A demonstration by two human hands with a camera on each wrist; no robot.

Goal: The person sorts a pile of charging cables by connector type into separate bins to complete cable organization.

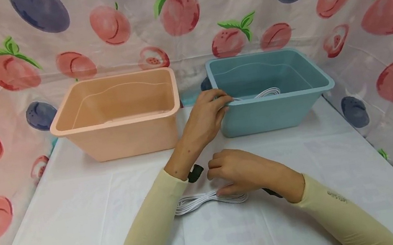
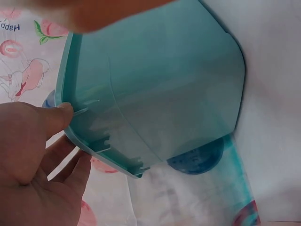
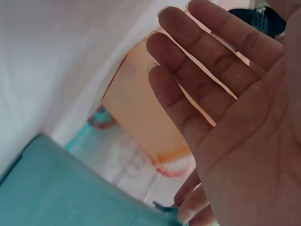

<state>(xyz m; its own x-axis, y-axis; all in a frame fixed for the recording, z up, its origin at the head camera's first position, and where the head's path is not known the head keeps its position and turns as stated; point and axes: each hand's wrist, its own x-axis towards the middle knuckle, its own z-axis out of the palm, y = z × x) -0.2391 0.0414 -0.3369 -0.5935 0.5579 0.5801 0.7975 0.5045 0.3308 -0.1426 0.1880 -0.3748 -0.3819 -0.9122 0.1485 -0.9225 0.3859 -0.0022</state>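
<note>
My left hand (image 1: 207, 114) is at the near left corner of a blue plastic bin (image 1: 275, 113). In the left wrist view the thumb and fingers (image 2: 61, 117) pinch the bin's rim. A white cable (image 1: 267, 92) lies coiled inside this bin, partly hidden by the front wall. On the table, a bundled white cable (image 1: 197, 202) is gathered at its middle. Above its right end hovers my right hand (image 1: 243, 169), which holds nothing. In the right wrist view the fingers (image 3: 174, 89) of that hand are extended and loosely spread.
A peach-coloured plastic bin (image 1: 122, 137) stands at the back left, beside the blue one. White cloth (image 1: 66, 243) covers the table. Behind and at both sides hangs a fruit-print curtain (image 1: 177, 45). Both forearms cross the front of the table.
</note>
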